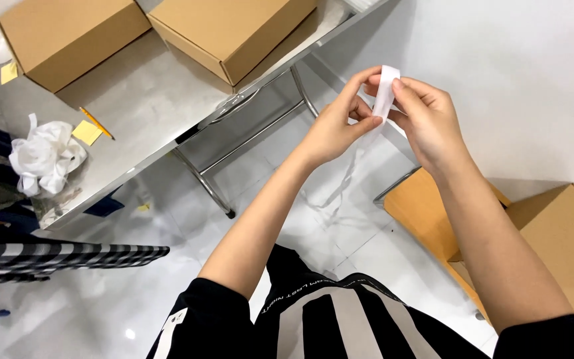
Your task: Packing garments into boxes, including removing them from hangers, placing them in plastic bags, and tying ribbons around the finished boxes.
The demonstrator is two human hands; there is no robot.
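1. Strip point(386, 93): white, thin, held up in the air between both hands beyond the counter's edge; its upper end folds over above the fingertips, and a narrow tail hangs down toward the floor.
2. Left hand point(340, 126): fingers and thumb pinched together on the strip's left side, near its middle.
3. Right hand point(426, 119): thumb and fingers clamped on the strip's right edge, just beside the left hand, fingertips nearly touching.
4. Counter point(147, 100): shiny metal top on tubular legs, to the left of the hands, well apart from them.
5. Boxes point(234, 30): two closed brown cardboard ones, side by side at the counter's far end.
6. Pencil point(96, 123): yellow, lying on the counter between two yellow sticky notes.
7. Crumpled white material point(44, 159): bunched at the counter's left edge.
8. Open cardboard box point(566, 233): on the floor at the right, under the right forearm.
9. Checked sleeve point(54, 256): another person's, black and white, at the left edge.
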